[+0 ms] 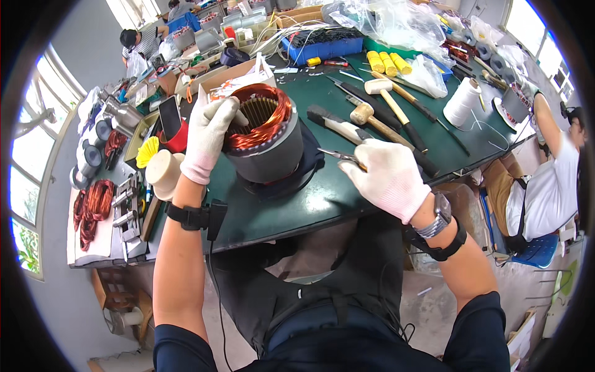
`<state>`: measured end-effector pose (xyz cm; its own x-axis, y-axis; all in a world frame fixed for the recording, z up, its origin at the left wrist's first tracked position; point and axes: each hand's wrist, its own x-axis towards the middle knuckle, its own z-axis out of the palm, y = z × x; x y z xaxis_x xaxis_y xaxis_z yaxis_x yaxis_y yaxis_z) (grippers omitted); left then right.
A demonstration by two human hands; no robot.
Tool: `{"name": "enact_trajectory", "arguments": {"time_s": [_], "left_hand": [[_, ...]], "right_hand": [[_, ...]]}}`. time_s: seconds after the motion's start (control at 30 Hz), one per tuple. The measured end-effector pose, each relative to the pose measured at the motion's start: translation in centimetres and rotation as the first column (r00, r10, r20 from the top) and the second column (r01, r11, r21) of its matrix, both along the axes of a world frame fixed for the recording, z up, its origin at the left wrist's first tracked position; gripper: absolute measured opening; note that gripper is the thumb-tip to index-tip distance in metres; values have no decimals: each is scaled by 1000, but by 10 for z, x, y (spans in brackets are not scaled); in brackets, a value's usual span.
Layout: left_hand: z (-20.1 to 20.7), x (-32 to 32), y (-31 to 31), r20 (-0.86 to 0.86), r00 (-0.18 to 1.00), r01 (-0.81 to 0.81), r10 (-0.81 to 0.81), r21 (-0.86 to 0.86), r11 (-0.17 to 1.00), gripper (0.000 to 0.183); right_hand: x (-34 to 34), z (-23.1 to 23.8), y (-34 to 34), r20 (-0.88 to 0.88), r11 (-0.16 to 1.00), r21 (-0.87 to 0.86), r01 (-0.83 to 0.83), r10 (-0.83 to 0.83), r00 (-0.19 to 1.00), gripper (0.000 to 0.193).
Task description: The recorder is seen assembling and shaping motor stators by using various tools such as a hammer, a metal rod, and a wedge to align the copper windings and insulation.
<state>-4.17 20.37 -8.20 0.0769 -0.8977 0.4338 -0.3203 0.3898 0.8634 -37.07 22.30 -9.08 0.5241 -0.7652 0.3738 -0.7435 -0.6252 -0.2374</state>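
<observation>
A grey motor stator (268,162) with copper windings (280,127) around its upper rim stands on a dark round pad (313,162) on the green table. My left hand (212,136), in a white glove, curls over the stator's left rim, its fingertips at the inner edge of the windings. Whether something small is pinched there is hidden. My right hand (385,175), also gloved, is closed around a pair of scissors (339,155). Their narrow metal tips point left toward the stator, apart from it.
Mallets (362,113), a brush (331,122) and rods lie right of the stator. Beyond them are yellow rolls (387,64), a white thread spool (462,102) and a blue tray (322,49). Copper coils (94,208) and a phone (170,119) sit left. A co-worker (545,180) sits at right.
</observation>
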Motion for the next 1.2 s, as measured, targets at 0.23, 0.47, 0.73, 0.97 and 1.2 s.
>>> {"name": "enact_trajectory", "arguments": {"time_s": [0.23,0.47,0.73,0.97,1.2], "left_hand": [[6,-50,20,587,772,-102,243,-263,959,22],[5,-24,9,472,870,-85,145,-148,985,19],[1,-32,30,616,747,-86,248,-280,956,10],[-3,-64,35,626,659,-190,417,-398,897,16],[8,-67,80,618,716,-107,325,-362,926,58]], "right_hand": [[9,-6,-10,7,998,-45,-33,33,999,34],[14,-8,-18,102,994,-58,-88,94,990,34],[8,-12,-24,92,999,7,-39,39,995,37],[-8,-80,-26,12,966,196,166,-172,985,28],[-16,-114,-39,38,984,-96,151,-148,988,23]]}}
